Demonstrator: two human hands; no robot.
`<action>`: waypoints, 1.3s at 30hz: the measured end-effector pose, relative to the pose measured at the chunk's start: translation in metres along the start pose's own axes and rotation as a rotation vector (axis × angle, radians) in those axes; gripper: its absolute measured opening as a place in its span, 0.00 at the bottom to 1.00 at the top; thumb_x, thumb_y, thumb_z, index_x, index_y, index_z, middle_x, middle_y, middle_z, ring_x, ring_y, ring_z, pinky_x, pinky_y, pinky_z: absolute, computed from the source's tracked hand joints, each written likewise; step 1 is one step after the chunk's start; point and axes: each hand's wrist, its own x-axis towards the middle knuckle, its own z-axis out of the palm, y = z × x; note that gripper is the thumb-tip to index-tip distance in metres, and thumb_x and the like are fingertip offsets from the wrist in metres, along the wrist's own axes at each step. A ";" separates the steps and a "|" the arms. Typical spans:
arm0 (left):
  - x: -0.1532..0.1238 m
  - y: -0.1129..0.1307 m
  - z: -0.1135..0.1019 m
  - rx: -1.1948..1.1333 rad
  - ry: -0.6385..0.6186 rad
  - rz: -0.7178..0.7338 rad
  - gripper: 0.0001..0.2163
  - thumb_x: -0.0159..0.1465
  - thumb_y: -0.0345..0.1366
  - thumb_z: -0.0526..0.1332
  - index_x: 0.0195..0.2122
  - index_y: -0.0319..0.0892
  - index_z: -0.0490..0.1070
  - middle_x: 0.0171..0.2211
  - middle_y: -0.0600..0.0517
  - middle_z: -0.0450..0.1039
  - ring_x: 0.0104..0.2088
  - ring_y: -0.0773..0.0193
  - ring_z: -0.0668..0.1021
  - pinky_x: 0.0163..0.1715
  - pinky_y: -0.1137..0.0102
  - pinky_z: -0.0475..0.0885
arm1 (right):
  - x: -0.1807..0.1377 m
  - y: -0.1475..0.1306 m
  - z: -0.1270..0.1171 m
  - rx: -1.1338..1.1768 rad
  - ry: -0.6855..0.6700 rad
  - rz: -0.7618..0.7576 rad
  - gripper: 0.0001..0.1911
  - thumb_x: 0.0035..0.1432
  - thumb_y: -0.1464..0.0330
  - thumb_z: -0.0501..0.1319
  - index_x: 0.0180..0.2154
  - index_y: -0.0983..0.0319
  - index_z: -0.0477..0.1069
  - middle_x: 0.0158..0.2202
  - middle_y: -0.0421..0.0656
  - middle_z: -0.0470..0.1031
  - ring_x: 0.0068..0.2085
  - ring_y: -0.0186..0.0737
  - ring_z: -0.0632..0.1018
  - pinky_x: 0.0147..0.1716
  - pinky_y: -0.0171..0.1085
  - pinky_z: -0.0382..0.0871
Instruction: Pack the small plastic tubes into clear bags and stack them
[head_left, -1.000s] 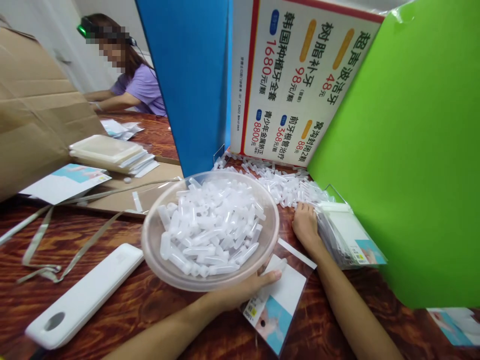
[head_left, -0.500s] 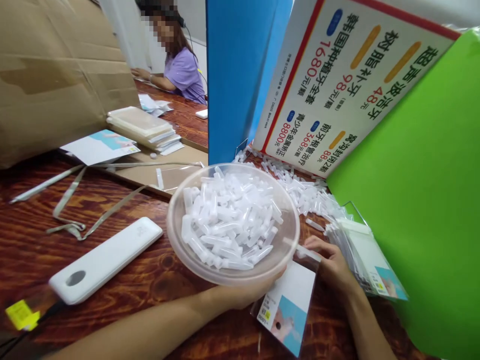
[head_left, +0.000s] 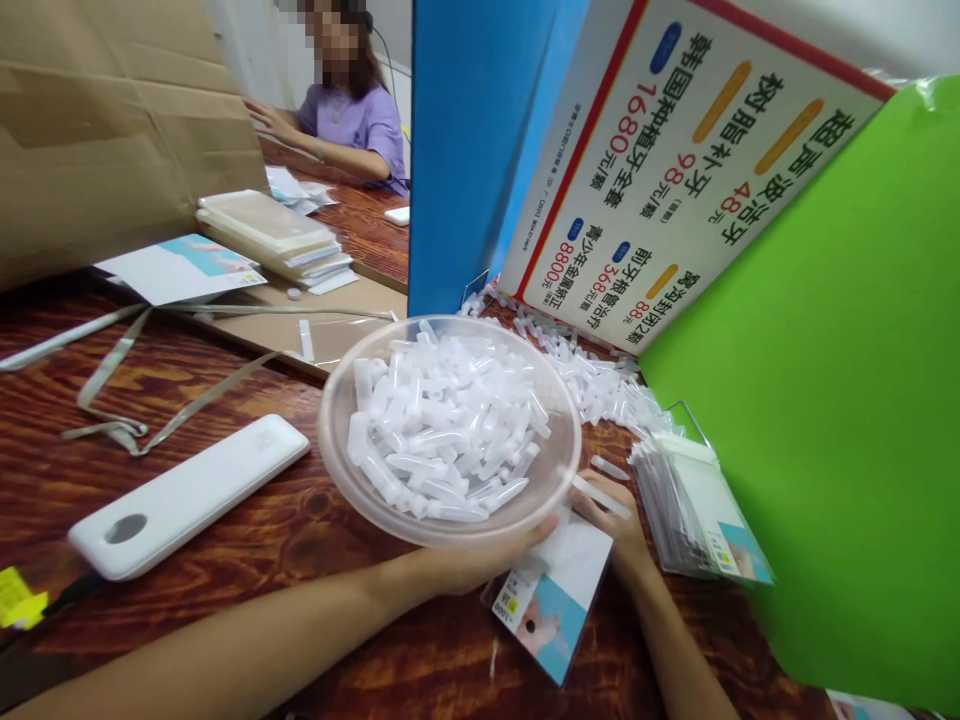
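A clear plastic packet with a white and blue card inside (head_left: 559,590) is between my two hands, tilted over the table. My left hand (head_left: 487,563) reaches under the near rim of a translucent bowl (head_left: 330,440), its fingers closed at the packet's upper left edge and partly hidden. My right hand (head_left: 619,530) grips the packet's top end, where a white flap strip (head_left: 602,497) crosses the fingers. Many small white plastic tubes (head_left: 450,420) fill the bowl. One loose tube (head_left: 610,467) lies just beyond my right hand.
Stacked card packets (head_left: 679,510) lean by a green panel (head_left: 825,400). More tubes (head_left: 592,380) are heaped beneath the printed sign (head_left: 675,150). A white power bank (head_left: 195,500), plastic strap (head_left: 180,415), packet stack (head_left: 277,235) and carton (head_left: 112,130) are left. Another person (head_left: 360,130) sits behind.
My right hand has moved in closer to the packet's top, and the flap strip now lies across its fingers. The whole view has shifted slightly. The other person's arm has risen a little.
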 end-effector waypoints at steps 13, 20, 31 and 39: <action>0.000 0.008 -0.003 0.276 -0.042 0.029 0.28 0.63 0.48 0.67 0.62 0.45 0.68 0.63 0.45 0.70 0.66 0.45 0.66 0.71 0.49 0.48 | 0.076 -0.099 0.036 -0.620 -0.526 -0.236 0.08 0.46 0.75 0.73 0.29 0.57 0.80 0.24 0.36 0.76 0.26 0.35 0.73 0.27 0.34 0.65; 0.000 0.005 -0.002 0.254 -0.043 0.022 0.26 0.64 0.45 0.65 0.62 0.47 0.68 0.59 0.48 0.74 0.65 0.42 0.67 0.70 0.50 0.51 | 0.077 -0.097 0.042 -0.545 -0.507 -0.213 0.08 0.52 0.77 0.69 0.32 0.58 0.79 0.28 0.37 0.78 0.28 0.35 0.75 0.29 0.34 0.69; 0.001 -0.001 -0.003 0.085 -0.125 -0.087 0.21 0.64 0.53 0.64 0.52 0.46 0.74 0.49 0.48 0.79 0.51 0.49 0.78 0.55 0.56 0.71 | -0.025 -0.003 -0.038 0.186 0.302 0.124 0.19 0.50 0.58 0.74 0.43 0.57 0.76 0.41 0.45 0.78 0.41 0.46 0.79 0.39 0.42 0.75; 0.005 -0.004 0.000 -0.022 -0.111 -0.100 0.20 0.62 0.51 0.66 0.50 0.47 0.69 0.43 0.52 0.75 0.44 0.55 0.77 0.48 0.60 0.73 | -0.028 0.005 0.009 0.634 0.232 0.261 0.21 0.50 0.54 0.74 0.33 0.57 0.67 0.28 0.38 0.73 0.23 0.34 0.70 0.24 0.33 0.66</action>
